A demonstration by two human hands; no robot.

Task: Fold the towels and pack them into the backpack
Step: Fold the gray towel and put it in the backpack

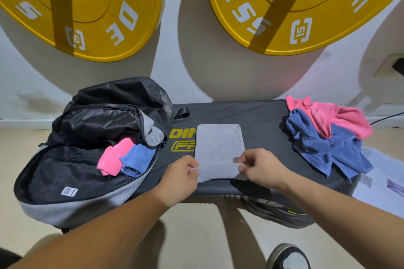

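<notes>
At twelve o'clock we see two yellow weight plates point(83, 6) (white lettering on each) against the wall; a black bench point(262, 120) sits centre, a shoe point(288, 256) at five o'clock.

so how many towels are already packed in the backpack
2: a rolled pink towel and a folded blue towel side by side at the open black and grey backpack's edge. Others may be hidden deeper inside.

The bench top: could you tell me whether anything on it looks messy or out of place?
Yes: a pink towel and a blue towel lie crumpled in a heap at the bench's right end, the blue one hanging over the edge.
</notes>
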